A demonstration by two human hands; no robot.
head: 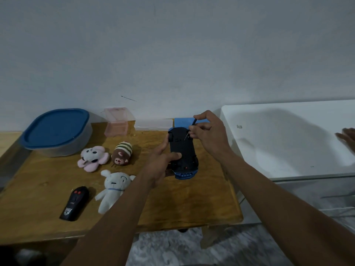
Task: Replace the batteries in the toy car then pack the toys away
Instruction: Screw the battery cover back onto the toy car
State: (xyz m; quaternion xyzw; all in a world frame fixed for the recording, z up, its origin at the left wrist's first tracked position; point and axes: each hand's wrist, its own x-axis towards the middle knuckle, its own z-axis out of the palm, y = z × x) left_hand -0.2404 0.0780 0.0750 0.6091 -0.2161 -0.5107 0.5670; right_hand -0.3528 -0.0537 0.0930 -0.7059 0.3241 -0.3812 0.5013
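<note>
A blue toy car (184, 152) is held upside down above the wooden table (172, 204), its black underside facing me. My left hand (163, 162) grips its left side, thumb pressed on the underside. My right hand (208, 131) pinches a small dark screwdriver (191, 128), whose tip touches the far end of the underside. On the table to the left lie a pink and white plush (92, 158), a brown striped plush (122, 155), a white bear plush (113, 189) and a black remote control (75, 203).
A grey tub with a blue lid (56, 131) stands at the back left, a small pink box (117, 121) beside it, then a flat clear case (153, 124) and a blue box (182, 121). A white cabinet top (288, 139) adjoins the table's right; another person's hand (346, 137) rests there.
</note>
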